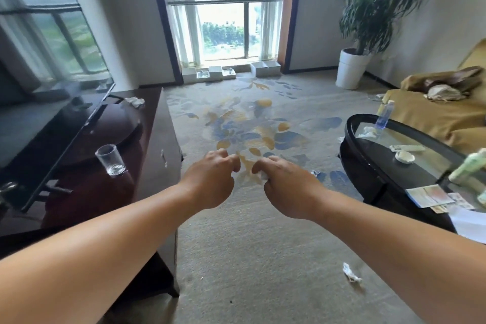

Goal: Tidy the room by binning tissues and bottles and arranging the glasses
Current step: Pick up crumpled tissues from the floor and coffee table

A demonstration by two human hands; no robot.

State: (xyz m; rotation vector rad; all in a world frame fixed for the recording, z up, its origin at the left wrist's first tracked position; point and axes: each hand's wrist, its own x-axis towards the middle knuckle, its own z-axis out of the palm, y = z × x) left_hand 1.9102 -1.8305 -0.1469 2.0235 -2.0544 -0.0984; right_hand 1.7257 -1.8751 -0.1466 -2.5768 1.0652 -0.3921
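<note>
**Hands: two.** Both are held out over the carpet (pixel 249 258), close together but not touching.
- Left hand (pixel 210 179): grip curled in, fingers bent toward the palm, nothing visible in it.
- Right hand (pixel 286 184): grip pinching a held tissue (pixel 259 176) at the fingertips. Only a small white part shows.

**Glasses: one.** A clear glass (pixel 112 160) stands upright on the dark cabinet surface (pixel 148 123), at the edge facing the carpet, just beside the television (pixel 52 118).

**Tissues: four counted, the held one included.**
- A cabinet tissue (pixel 135 101) lies crumpled at the far end of the cabinet surface.
- A table tissue (pixel 368 131) lies at the far rim of the round glass surface (pixel 349 126).
- A floor tissue (pixel 351 273) lies on the carpet, near the right forearm and well apart from both surfaces.
- A further pale scrap (pixel 315 172) lies on the carpet by the round surface's base. I cannot tell what it is.

**Bottles: two, both on the round glass surface.**
- A clear bottle (pixel 385 116) with a blue label stands at the far rim, just beside the table tissue.
- A pale green bottle (pixel 466 167) stands at the right side, blurred.

**Other items on that surface:**
- One remote (pixel 407 148).
- One small white object (pixel 405 156) near the remote.
- Papers (pixel 431 196) at the near edge.
</note>
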